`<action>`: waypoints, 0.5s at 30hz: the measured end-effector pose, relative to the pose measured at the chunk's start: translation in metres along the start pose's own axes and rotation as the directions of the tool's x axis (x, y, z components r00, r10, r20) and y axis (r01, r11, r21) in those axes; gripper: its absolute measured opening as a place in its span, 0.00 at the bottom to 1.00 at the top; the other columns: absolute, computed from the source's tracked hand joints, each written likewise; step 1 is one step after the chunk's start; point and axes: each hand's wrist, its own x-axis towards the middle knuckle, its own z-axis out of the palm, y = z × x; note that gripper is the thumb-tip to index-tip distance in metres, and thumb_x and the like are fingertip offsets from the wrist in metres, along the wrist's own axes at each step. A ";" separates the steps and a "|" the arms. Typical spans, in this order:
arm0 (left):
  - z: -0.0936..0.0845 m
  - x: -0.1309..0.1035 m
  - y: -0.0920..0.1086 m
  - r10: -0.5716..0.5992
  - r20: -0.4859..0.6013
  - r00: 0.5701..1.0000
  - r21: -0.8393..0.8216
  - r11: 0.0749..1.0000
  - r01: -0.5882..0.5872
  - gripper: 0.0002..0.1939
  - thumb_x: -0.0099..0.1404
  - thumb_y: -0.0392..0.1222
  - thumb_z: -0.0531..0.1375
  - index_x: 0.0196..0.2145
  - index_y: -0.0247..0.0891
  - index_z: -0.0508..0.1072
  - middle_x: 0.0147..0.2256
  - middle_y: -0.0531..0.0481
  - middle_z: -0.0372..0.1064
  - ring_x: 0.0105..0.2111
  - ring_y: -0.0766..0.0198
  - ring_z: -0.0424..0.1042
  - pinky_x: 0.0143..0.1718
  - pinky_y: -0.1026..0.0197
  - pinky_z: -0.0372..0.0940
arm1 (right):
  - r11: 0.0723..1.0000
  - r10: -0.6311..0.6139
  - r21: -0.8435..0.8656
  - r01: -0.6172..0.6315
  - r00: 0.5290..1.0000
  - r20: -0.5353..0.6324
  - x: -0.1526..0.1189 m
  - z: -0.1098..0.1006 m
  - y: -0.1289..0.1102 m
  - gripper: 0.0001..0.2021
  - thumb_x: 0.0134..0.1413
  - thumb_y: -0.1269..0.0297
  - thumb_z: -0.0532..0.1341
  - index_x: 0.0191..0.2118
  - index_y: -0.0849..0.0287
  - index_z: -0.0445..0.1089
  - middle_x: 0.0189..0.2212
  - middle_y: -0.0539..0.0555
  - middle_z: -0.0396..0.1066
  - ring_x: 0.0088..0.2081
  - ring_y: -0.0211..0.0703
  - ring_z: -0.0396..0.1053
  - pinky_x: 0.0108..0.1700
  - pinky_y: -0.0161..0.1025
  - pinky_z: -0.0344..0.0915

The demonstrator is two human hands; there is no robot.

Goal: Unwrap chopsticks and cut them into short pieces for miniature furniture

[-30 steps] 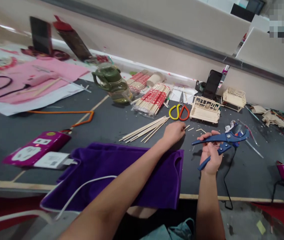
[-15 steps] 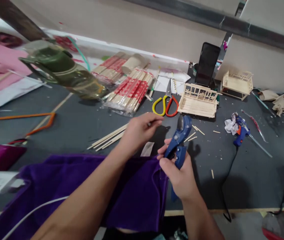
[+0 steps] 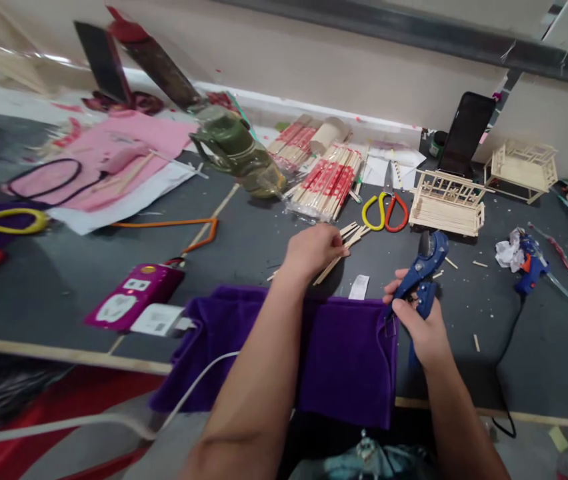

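My right hand is wrapped round a blue pipe cutter, its metal blade end pointing up and away from me. My left hand is closed, fingertips pinched on thin wooden sticks that lie on the dark table. Its fingers partly hide the sticks. Below both hands a folded purple cloth lies over the table's near edge. Scissors with one yellow and one red handle rest beyond the sticks. A small bench model made of sticks stands beyond the cutter.
Packs of chopsticks and a green bottle stand at the back. A phone leans beside another stick model. On the right lies a blue glue gun with its cord. A purple power socket sits left.
The view has swung left. My left hand has come down onto the sticks and its fingers have closed; the sticks now lie at different angles. My right hand still holds the pipe cutter.
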 end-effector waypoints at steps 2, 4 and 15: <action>0.002 0.000 0.005 0.012 0.009 1.000 -0.007 1.000 -0.012 0.08 0.60 0.46 0.64 0.34 0.41 0.78 0.36 0.48 0.77 0.38 0.56 0.74 0.33 0.62 0.61 | 1.000 -0.005 -0.013 0.005 1.000 0.006 0.002 -0.001 0.002 0.19 0.52 0.58 0.67 0.50 0.54 0.69 0.39 0.52 0.75 0.38 0.43 0.74 0.46 0.44 0.69; 0.004 -0.001 0.007 0.011 0.003 1.000 -0.008 1.000 -0.011 0.08 0.60 0.45 0.62 0.36 0.41 0.79 0.37 0.47 0.78 0.40 0.54 0.75 0.34 0.61 0.62 | 1.000 -0.006 -0.005 0.006 0.999 0.032 0.004 -0.003 0.004 0.19 0.52 0.57 0.68 0.49 0.54 0.69 0.39 0.51 0.75 0.38 0.43 0.74 0.45 0.44 0.69; 0.004 -0.002 0.002 -0.011 -0.047 0.999 -0.033 0.999 0.009 0.12 0.61 0.47 0.61 0.38 0.41 0.81 0.39 0.44 0.79 0.40 0.53 0.76 0.38 0.59 0.66 | 0.923 -0.166 -0.336 0.190 0.981 0.099 0.030 -0.001 -0.042 0.16 0.52 0.60 0.67 0.47 0.54 0.71 0.36 0.50 0.74 0.35 0.42 0.70 0.41 0.43 0.67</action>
